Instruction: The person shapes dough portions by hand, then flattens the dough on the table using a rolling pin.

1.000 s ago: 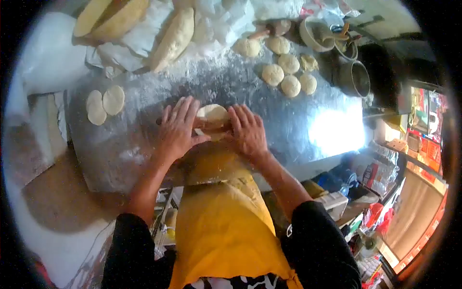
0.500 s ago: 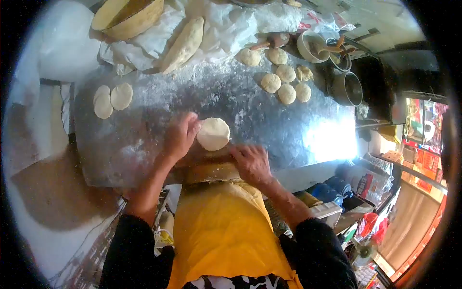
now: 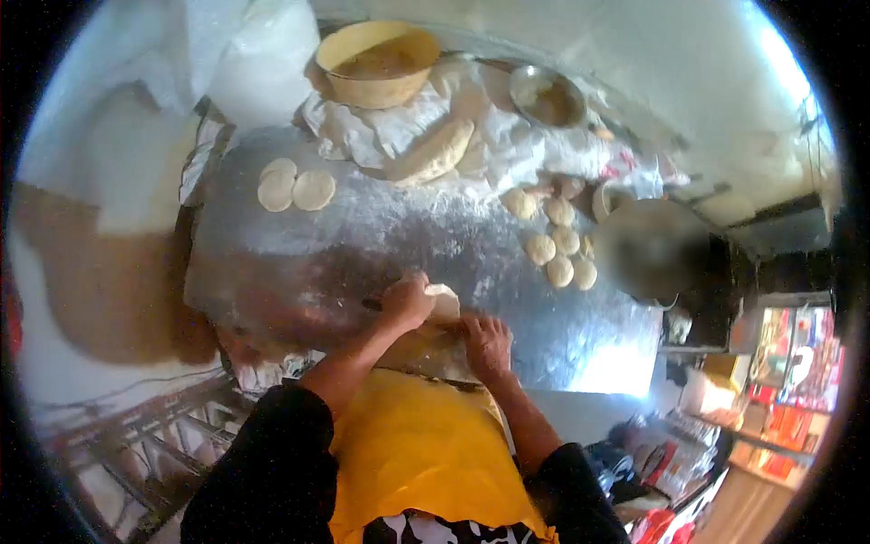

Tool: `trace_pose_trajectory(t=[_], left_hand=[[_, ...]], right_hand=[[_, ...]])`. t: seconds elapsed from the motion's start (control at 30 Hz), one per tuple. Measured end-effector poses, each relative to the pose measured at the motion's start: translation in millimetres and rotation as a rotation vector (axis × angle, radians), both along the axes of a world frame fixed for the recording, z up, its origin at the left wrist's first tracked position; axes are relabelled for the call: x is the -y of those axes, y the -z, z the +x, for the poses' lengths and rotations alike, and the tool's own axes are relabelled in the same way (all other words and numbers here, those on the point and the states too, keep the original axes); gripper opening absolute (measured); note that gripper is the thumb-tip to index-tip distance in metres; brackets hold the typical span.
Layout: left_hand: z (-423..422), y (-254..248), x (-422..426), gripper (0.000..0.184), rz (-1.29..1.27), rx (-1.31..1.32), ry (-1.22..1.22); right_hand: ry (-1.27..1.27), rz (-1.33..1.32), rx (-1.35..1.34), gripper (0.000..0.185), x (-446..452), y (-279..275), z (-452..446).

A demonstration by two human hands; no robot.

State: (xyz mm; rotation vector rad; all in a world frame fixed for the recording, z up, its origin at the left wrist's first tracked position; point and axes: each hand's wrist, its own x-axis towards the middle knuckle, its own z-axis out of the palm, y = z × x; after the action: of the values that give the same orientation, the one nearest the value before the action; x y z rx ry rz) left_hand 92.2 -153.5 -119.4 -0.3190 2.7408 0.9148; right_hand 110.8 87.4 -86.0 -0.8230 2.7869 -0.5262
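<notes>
Close to the table's front edge, my left hand (image 3: pixel 408 304) is closed at the left side of a pale flat dough round (image 3: pixel 442 297), whose edge looks lifted. A short dark stub pokes out left of that hand; what it belongs to is hidden. My right hand (image 3: pixel 489 347) lies at the right end of a brown rolling pin (image 3: pixel 448 324), fingers bent over it. The pin sits just below the dough, partly covered. Three rolled dough rounds (image 3: pixel 314 190) lie at the table's far left, two overlapping. Several dough balls (image 3: pixel 560 270) are grouped to the right.
A long dough piece (image 3: pixel 439 154) rests on white plastic sheeting at the back of the floured table (image 3: pixel 362 227). Behind stand a yellow bowl (image 3: pixel 379 89) and a metal bowl (image 3: pixel 548 98). Pots are at the right, partly blurred. A yellow apron (image 3: pixel 426 453) meets the front edge.
My view has swung, shifting the table contents. My left hand has closed in over the dough round, which lay flat and fully visible before and is now partly covered and lifted. Both hands sit closer together.
</notes>
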Motion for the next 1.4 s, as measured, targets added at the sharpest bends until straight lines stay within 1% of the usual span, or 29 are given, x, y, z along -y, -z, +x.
trace_pose_trajectory(t=[0.03, 0.07, 0.13, 0.2, 0.23, 0.27, 0.3, 0.37, 0.4, 0.43, 0.47, 0.53, 0.57, 0.6, 0.63, 0.7, 0.73, 0.83, 0.9, 0.97, 1.0, 1.03, 1.1, 1.13, 1.17, 1.23, 1.3, 1.37, 1.4], left_hand=[[-4.2, -5.2, -0.2, 0.044, -0.018, 0.114, 0.074], [-5.5, -9.7, 2.8, 0.044, -0.015, 0.098, 0.059], [5.2, -14.6, 16.6, 0.031, 0.295, -0.025, 0.091], [21.0, 39.0, 50.5, 0.028, 0.690, -0.113, -0.092], [26.2, 15.3, 69.0, 0.027, 0.760, -0.176, -0.320], [28.0, 11.0, 94.7, 0.031, 0.675, -0.361, -0.525], [25.5, -41.8, 123.8, 0.031, 0.733, -0.291, -0.704], [40.3, -26.3, 193.1, 0.032, 0.571, -0.506, -0.721], [47.0, 6.5, 227.0, 0.034, 0.410, -0.486, -0.917], [52.3, 63.2, 263.5, 0.035, 0.278, -0.618, -0.864], [47.8, 59.1, 255.5, 0.035, 0.263, -0.595, -0.728], [32.0, 21.7, 215.6, 0.037, 0.337, -0.450, -0.518], [14.0, -1.2, 172.0, 0.039, 0.418, -0.330, -0.445], [-7.2, 5.8, 142.7, 0.034, 0.377, -0.334, -0.311], [-27.4, 13.7, 113.9, 0.032, 0.335, -0.340, -0.182], [-82.1, -25.9, 44.6, 0.037, 0.238, -0.302, 0.086], [-109.0, -30.3, 16.0, 0.039, 0.190, -0.340, 0.192], [-188.7, -44.5, -54.0, 0.043, 0.046, -0.422, 0.467], [-228.2, -40.6, -88.9, 0.048, -0.072, -0.312, 0.553], [-251.2, -12.1, -105.4, 0.050, -0.330, -0.503, 0.722], [-253.1, -2.2, -113.1, 0.050, -0.438, -0.515, 0.760], [-255.3, 7.3, -120.4, 0.051, -0.400, -0.455, 0.746], [-257.6, 17.2, -119.3, 0.043, -0.398, -0.497, 0.761], [-264.8, 7.8, -115.4, 0.041, -0.329, -0.527, 0.839], [-263.1, -5.1, -106.9, 0.040, -0.189, -0.476, 0.810], [-251.2, -59.0, -92.7, 0.044, 0.017, -0.607, 0.674], [-212.6, -100.6, -63.8, 0.048, 0.096, -0.613, 0.562], [-156.1, -93.5, -33.5, 0.055, 0.078, -0.580, 0.404], [-127.0, -64.8, -18.9, 0.058, 0.018, -0.555, 0.335]], right_hand=[[-0.024, -0.035, 0.009, 0.044, -4.1, 0.8, -1.5], [-0.040, -0.071, 0.021, 0.038, -8.4, 2.4, -1.3], [-0.046, -0.090, 0.003, 0.037, -19.0, -10.2, 5.6], [-0.014, -0.085, 0.041, 0.039, -33.8, -18.0, 13.0], [-0.014, -0.084, 0.042, 0.039, -44.6, -16.6, 17.0], [0.020, -0.078, 0.035, 0.041, -56.8, -13.5, 18.9], [0.057, -0.074, 0.028, 0.043, -68.4, -9.7, 18.5], [0.118, -0.085, 0.068, 0.042, -83.4, -8.1, 15.3], [0.144, -0.105, 0.024, 0.041, -85.5, -16.2, 10.1], [0.181, -0.122, -0.020, 0.040, -88.2, -22.5, 5.3], [0.193, -0.161, -0.065, 0.042, -91.1, -27.0, -0.6], [0.237, -0.127, -0.118, 0.045, -93.4, -19.7, -14.3], [0.238, -0.097, -0.182, 0.048, -94.8, -14.4, -23.2], [0.292, -0.013, -0.133, 0.055, -90.6, -9.1, -31.1], [0.312, -0.014, -0.131, 0.055, -88.6, 2.6, -35.3], [0.427, 0.060, -0.223, 0.061, -83.3, 28.5, -42.6], [0.459, 0.064, -0.125, 0.063, -81.3, 34.7, -47.3], [0.424, 0.042, -0.079, 0.061, -83.9, 36.9, -58.2], [0.450, 0.037, -0.049, 0.058, -80.2, 23.7, -65.6], [0.399, -0.002, -0.026, 0.058, -80.7, 20.5, -70.9], [0.391, -0.021, -0.035, 0.059, -81.4, 22.4, -72.9], [0.413, -0.015, -0.016, 0.059, -82.9, 23.1, -72.9], [0.380, -0.059, -0.037, 0.059, -85.1, 23.0, -76.7], [0.370, -0.032, -0.033, 0.058, -86.5, 23.7, -77.3], [0.382, -0.034, -0.024, 0.058, -85.9, 23.1, -76.2], [0.392, -0.052, -0.016, 0.059, -83.9, 17.8, -79.1], [0.403, -0.058, -0.036, 0.059, -83.1, 30.0, -73.6], [0.407, 0.002, -0.027, 0.058, -84.0, 33.2, -74.0], [0.398, 0.018, -0.046, 0.056, -85.6, 33.0, -74.1]])
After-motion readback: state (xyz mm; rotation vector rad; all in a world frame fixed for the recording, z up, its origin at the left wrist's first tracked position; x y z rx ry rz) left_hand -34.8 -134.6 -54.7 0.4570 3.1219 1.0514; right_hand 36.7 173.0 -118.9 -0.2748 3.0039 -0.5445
